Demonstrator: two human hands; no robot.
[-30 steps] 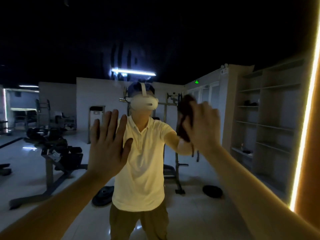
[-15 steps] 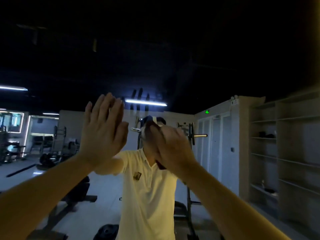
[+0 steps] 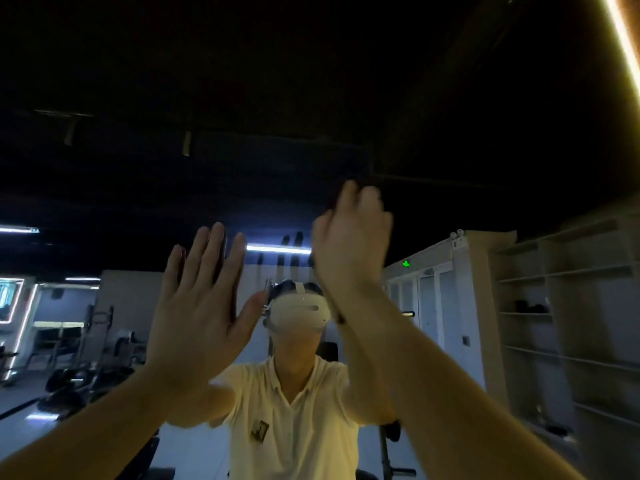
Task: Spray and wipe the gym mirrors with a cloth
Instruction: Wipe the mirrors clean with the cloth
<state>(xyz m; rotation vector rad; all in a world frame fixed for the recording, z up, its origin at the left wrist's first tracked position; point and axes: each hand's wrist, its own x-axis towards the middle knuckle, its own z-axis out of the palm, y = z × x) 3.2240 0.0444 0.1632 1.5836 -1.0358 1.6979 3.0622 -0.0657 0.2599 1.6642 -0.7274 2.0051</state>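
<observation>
Up high, the right hand (image 3: 349, 244) gripped a dark cloth (image 3: 333, 204) against the mirror (image 3: 450, 133); just left and lower, the left hand (image 3: 197, 306) lay flat on the glass, fingers spread wide.

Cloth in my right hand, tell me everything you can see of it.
The cloth looks dark, soft and bunched. The right hand, raised high against the mirror, grips it and hides nearly all of it. Only a dark edge shows at the top of the hand, and a small corner hangs below the wrist. Its exact colour is unclear.
</observation>
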